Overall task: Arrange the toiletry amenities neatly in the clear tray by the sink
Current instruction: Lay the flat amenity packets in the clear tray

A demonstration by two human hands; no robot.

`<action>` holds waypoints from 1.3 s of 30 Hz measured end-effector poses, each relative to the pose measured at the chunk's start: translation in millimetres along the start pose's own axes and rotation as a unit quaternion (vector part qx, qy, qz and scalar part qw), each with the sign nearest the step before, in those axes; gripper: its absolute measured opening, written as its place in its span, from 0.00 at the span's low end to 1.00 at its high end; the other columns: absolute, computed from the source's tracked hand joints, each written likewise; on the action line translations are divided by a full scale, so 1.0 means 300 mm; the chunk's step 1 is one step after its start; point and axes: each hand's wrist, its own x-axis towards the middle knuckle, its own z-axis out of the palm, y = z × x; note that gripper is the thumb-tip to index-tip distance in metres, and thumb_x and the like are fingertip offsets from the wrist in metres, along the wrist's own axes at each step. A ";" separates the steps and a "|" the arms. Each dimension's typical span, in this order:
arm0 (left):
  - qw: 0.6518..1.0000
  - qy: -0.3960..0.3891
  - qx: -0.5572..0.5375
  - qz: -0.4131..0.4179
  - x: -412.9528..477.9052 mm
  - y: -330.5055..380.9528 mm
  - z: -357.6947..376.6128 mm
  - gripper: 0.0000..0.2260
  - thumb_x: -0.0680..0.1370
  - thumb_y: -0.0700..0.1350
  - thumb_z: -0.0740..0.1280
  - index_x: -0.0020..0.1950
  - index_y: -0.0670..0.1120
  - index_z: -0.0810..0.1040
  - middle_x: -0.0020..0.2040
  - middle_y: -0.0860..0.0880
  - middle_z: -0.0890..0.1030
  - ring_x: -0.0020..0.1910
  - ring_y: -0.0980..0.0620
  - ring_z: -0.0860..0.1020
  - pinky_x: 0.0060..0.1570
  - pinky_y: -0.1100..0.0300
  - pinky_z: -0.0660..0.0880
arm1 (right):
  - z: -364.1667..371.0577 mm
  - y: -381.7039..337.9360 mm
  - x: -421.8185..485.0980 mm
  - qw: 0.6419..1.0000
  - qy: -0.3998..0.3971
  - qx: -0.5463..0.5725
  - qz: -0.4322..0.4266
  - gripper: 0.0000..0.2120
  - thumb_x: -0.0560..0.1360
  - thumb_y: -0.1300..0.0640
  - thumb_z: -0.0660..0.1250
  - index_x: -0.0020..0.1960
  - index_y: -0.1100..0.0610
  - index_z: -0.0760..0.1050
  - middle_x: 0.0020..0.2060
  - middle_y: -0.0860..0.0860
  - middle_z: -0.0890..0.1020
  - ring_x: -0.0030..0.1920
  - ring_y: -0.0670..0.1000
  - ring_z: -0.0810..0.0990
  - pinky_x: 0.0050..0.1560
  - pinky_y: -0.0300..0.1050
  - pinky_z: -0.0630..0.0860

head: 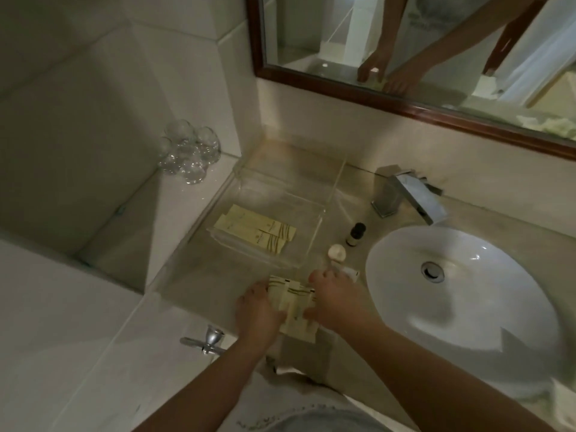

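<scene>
The clear tray (324,213) stands on the counter left of the sink. Two or three pale yellow amenity packets (254,227) lie side by side at its near left. In front of the tray, my left hand (257,310) and my right hand (335,302) press from both sides on a bunch of similar yellow packets (294,302) lying on the counter. A small dark-capped bottle (356,234) and a small round white item (337,252) sit beside the tray's right wall. A small white tube (349,272) pokes out beyond my right fingers.
A white oval basin (461,307) fills the right side, with a chrome faucet (411,198) behind it. Several upturned glasses (188,152) stand on the ledge at the back left. A chrome tap handle (208,338) sticks out below the counter edge. A framed mirror (405,101) hangs above.
</scene>
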 end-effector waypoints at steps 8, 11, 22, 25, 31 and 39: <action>0.981 0.009 -0.188 -0.037 -0.146 -0.045 -0.063 0.10 0.73 0.43 0.68 0.53 0.45 0.79 0.48 0.46 0.83 0.46 0.49 0.80 0.45 0.56 0.76 | -0.046 0.026 -0.046 0.976 -0.125 0.175 -0.027 0.12 0.74 0.50 0.68 0.51 0.57 0.78 0.40 0.50 0.79 0.39 0.48 0.78 0.33 0.38 0.71; 0.968 0.048 -0.242 -0.053 -0.131 -0.073 -0.115 0.05 0.74 0.42 0.69 0.49 0.46 0.79 0.47 0.45 0.83 0.45 0.48 0.80 0.44 0.54 0.76 | -0.123 0.029 -0.042 0.960 -0.093 0.265 -0.008 0.09 0.76 0.50 0.67 0.49 0.56 0.77 0.40 0.50 0.80 0.38 0.46 0.77 0.35 0.39 0.70; 0.946 0.121 -0.300 -0.014 0.067 -0.020 -0.356 0.04 0.75 0.38 0.66 0.49 0.43 0.78 0.46 0.43 0.82 0.43 0.45 0.81 0.39 0.58 0.75 | -0.255 -0.026 0.039 0.856 0.051 0.508 0.079 0.03 0.78 0.55 0.66 0.46 0.51 0.78 0.38 0.49 0.83 0.35 0.46 0.80 0.29 0.37 0.72; 0.950 0.142 -0.278 0.022 0.136 0.006 -0.401 0.06 0.74 0.37 0.65 0.47 0.43 0.80 0.43 0.46 0.83 0.40 0.50 0.81 0.33 0.66 0.75 | -0.258 -0.042 0.083 0.852 0.103 0.507 0.078 0.04 0.77 0.57 0.66 0.49 0.51 0.79 0.41 0.49 0.83 0.38 0.44 0.82 0.32 0.36 0.76; 0.958 0.234 -0.101 0.131 0.310 0.074 -0.454 0.06 0.70 0.37 0.67 0.44 0.47 0.80 0.41 0.51 0.77 0.42 0.51 0.74 0.40 0.57 0.71 | -0.271 -0.089 0.161 0.896 0.253 0.366 0.000 0.07 0.74 0.60 0.68 0.50 0.50 0.78 0.42 0.45 0.78 0.41 0.42 0.77 0.41 0.36 0.74; 0.951 0.204 0.031 0.228 0.492 0.067 -0.375 0.12 0.67 0.30 0.68 0.44 0.45 0.82 0.47 0.43 0.78 0.47 0.43 0.74 0.41 0.55 0.73 | -0.253 -0.180 0.303 0.946 0.232 0.224 0.004 0.11 0.76 0.63 0.64 0.56 0.52 0.75 0.52 0.48 0.76 0.48 0.49 0.77 0.49 0.47 0.78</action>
